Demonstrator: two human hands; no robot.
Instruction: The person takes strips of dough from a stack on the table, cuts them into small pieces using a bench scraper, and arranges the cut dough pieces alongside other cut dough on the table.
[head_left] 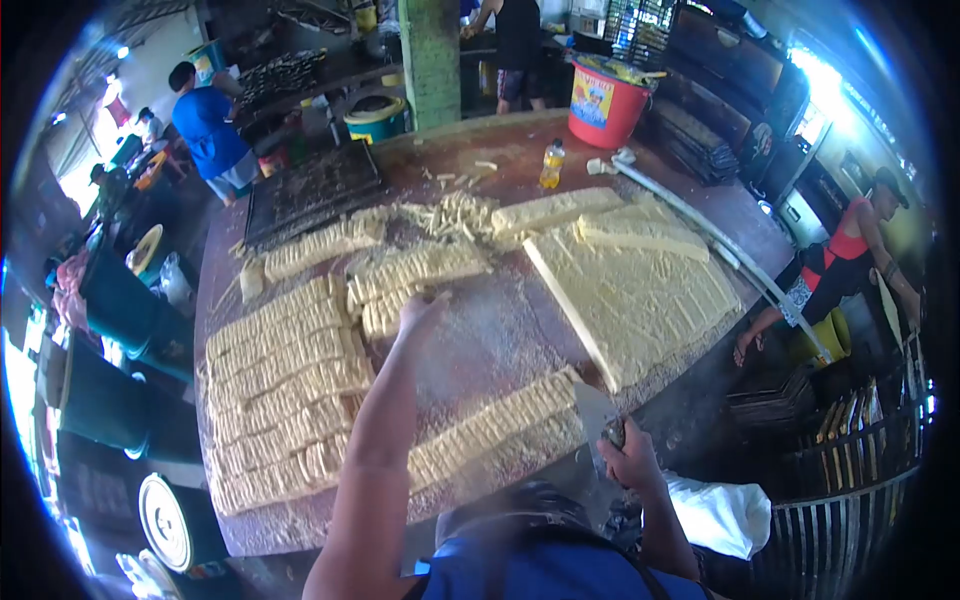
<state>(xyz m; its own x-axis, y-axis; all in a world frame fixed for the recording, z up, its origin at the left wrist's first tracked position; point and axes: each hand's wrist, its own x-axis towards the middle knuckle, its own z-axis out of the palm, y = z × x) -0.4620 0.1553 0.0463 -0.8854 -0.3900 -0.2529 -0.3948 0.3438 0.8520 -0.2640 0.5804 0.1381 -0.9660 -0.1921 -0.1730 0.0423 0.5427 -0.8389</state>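
My left hand (424, 310) reaches forward over the table, fingers stretched out, at the near right end of a short block of sliced dough (425, 265). Whether it touches the dough is hard to see. My right hand (634, 456) is closed round the handle of a broad-bladed knife (597, 410). The blade points up and away, beside the right end of a long row of cut dough strips (500, 425) along the table's near edge. A large flat dough slab (640, 290) lies to the right, with a thick dough strip (645, 236) on top.
Many sliced dough rows (285, 400) cover the table's left side. Further back are a dark tray (315, 190), dough scraps (455, 213), a bottle (552, 163), a red bucket (607, 105) and a long pipe (700, 220). Other people stand behind and at the right.
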